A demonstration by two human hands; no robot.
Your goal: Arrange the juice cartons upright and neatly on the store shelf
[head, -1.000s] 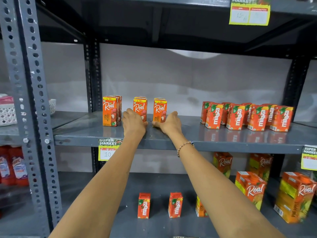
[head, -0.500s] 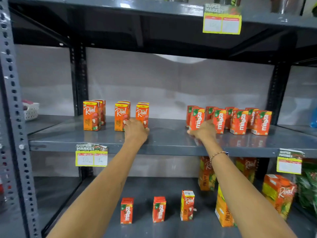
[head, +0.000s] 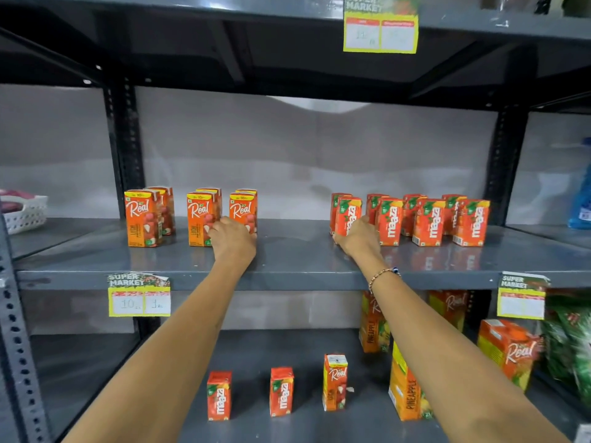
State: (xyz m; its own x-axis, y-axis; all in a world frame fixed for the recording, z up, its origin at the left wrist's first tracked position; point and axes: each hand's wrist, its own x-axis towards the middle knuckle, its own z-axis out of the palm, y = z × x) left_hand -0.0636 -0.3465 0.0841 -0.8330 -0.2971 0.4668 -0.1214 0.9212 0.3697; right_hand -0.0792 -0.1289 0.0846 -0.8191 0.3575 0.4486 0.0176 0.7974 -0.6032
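So the right hand (head: pixel 358 239) has slid over from the Real cartons to the Maaza group since a second ago, while the left hand (head: pixel 233 239) has stayed put by the Real ones. The view has also swung a bit to the right.

Right now the left hand sits on the middle shelf (head: pixel 297 257), with its fingers against the base of the rightmost Real carton (head: pixel 243 211) and right next to the middle Real carton (head: pixel 201 217). The fingers are curled forward, but I can't tell if they actually pinch a carton or just press on it. The left Real carton (head: pixel 142 217) stands on its own, well apart from that hand. All the Real cartons are upright in three short rows.

The right hand rests at the bottom of the leftmost Maaza carton (head: pixel 348 215), covering its lower edge; the fingers are hidden behind the hand, so no idea about that grip either. The other Maaza cartons (head: pixel 430 220) stand upright in pairs off to its right.

Down on the lower shelf (head: pixel 307 423), two small Maaza cartons (head: pixel 281 391) and one small Real carton (head: pixel 334 382) stand spaced out.
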